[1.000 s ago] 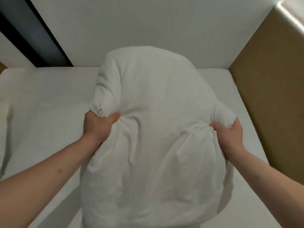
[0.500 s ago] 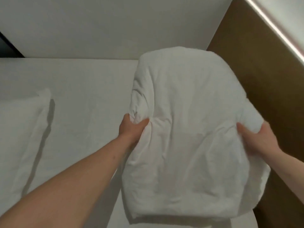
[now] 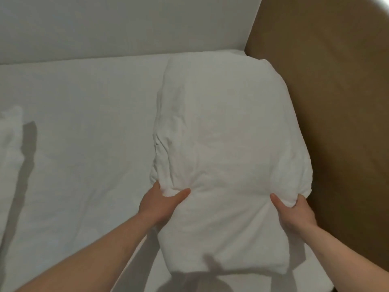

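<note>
A plump white pillow lies lengthwise on the white bed sheet, against the brown side panel at the right. My left hand grips a bunch of the pillow's left edge, thumb on top. My right hand grips the pillow's right edge close to the panel, fabric gathered between thumb and fingers. Both forearms reach in from the bottom of the view.
A second white pillow lies at the far left edge of the bed. A white wall runs along the back. The brown panel closes off the right side. Open sheet lies between the two pillows.
The pillow has moved right and down onto the bed beside the brown panel. Both hands kept their hold and went lower with it.
</note>
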### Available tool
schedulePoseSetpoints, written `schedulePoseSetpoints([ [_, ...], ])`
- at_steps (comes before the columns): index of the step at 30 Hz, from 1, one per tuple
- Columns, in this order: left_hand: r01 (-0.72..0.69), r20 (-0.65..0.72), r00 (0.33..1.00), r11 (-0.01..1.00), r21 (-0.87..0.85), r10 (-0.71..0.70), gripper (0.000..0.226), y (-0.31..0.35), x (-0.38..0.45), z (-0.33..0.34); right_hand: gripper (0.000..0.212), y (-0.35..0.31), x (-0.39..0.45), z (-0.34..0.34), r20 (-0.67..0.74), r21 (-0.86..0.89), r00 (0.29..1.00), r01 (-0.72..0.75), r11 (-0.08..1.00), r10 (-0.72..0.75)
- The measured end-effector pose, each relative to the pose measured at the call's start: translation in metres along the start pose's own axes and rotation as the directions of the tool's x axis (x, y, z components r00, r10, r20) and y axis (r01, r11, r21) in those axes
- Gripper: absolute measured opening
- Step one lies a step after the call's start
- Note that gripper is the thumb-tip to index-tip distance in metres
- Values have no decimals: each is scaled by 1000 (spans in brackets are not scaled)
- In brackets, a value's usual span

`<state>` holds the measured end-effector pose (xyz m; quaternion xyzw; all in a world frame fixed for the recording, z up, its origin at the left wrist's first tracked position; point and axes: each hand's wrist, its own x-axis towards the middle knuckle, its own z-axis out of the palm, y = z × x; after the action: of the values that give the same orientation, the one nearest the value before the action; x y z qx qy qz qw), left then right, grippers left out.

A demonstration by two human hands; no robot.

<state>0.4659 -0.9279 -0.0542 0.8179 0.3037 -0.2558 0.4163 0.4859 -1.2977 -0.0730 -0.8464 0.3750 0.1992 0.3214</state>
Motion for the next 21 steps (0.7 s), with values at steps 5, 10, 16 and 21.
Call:
schedulePoseSetpoints([
  [5, -290, -157, 948, 955, -58, 278, 51, 33, -40, -11, 23, -15, -23, -15, -246, 202, 952, 237, 950, -185],
  [10, 7, 50, 999, 986, -166, 1, 84, 2, -39, -25, 46, 17, -28, -14, -103, 28, 991, 94, 995, -90],
  [16, 242, 269, 946, 945, -219, -180, 97, -79, -54, 9, 137, 61, -61, 35, -24, 66, 976, -215, 974, 217],
  [21, 177, 1, 983, 932, -316, -186, 56, -72, -68, 39, 156, 59, -76, 62, 187, 526, 814, -556, 643, 550],
])
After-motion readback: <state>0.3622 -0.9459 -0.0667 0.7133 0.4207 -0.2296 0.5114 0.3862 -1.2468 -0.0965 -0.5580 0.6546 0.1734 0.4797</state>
